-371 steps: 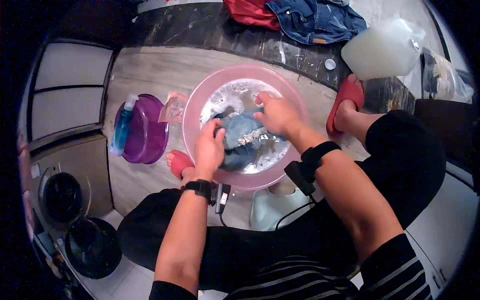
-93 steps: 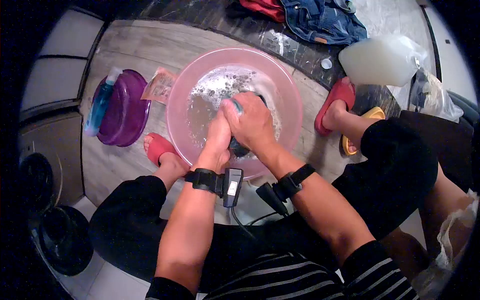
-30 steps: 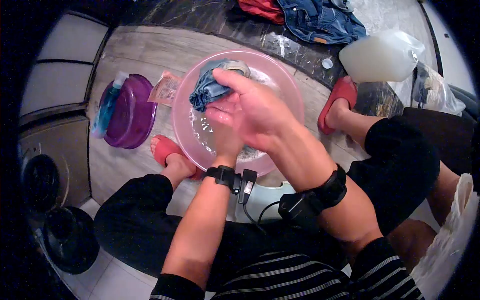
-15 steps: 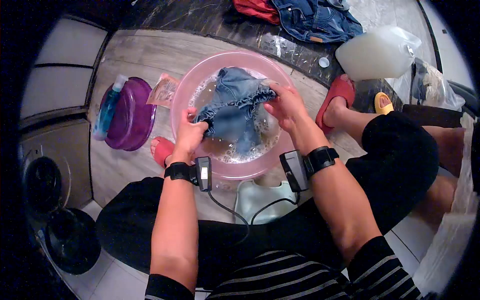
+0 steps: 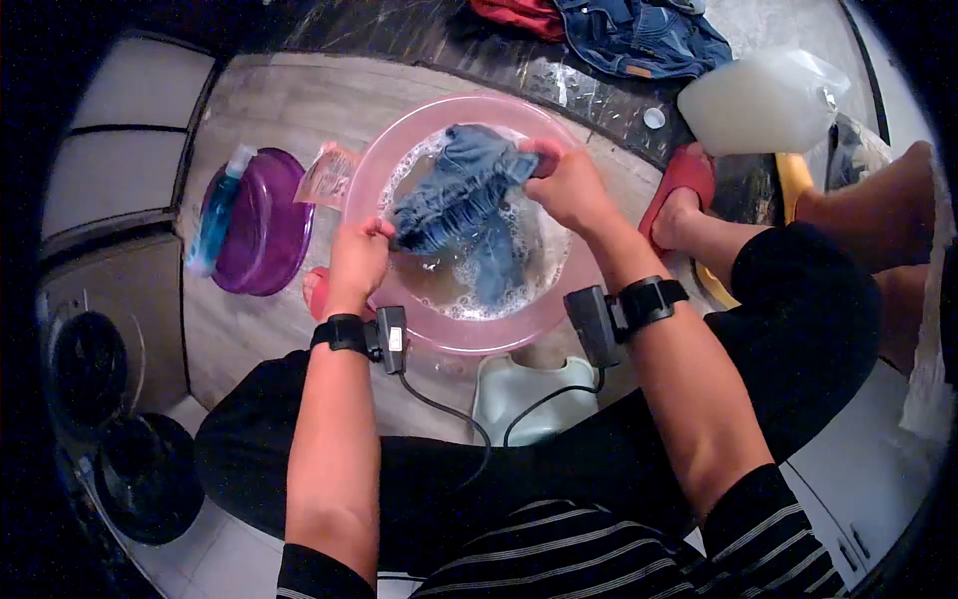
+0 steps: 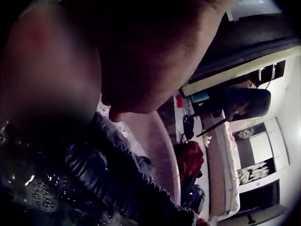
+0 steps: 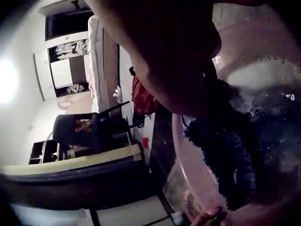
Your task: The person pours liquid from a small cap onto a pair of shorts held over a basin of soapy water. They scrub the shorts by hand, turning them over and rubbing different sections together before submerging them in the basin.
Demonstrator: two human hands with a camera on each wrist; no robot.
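A blue denim garment [image 5: 469, 195] with a gathered elastic waistband stretches between my two hands, its lower part trailing in the sudsy water of a pink basin [image 5: 459, 339]. My left hand [image 5: 359, 262] pinches one end of the waistband near the basin's left side. At the other end, my right hand [image 5: 577, 195] grips the waistband, knuckles up. In the left wrist view the ruffled waistband [image 6: 108, 174] runs away from the hand over the water. The right wrist view shows the dark denim [image 7: 230, 165] hanging below that hand, its fingers mostly hidden.
Left of the basin lie a purple tub [image 5: 264, 225], a bottle of blue liquid [image 5: 215, 215] and a packet [image 5: 327, 177]. Jeans [image 5: 639, 40] lie on the dark ledge beside a white jug [image 5: 763, 100]. A pale stool [image 5: 529, 399] stands before the basin; another person's leg [image 5: 868, 215] is at right.
Earlier both hands squeezed together over the basin, then the garment appeared bunched beside the open right hand. Since then the hands have moved apart, spreading its waistband. The other person's leg has moved in.
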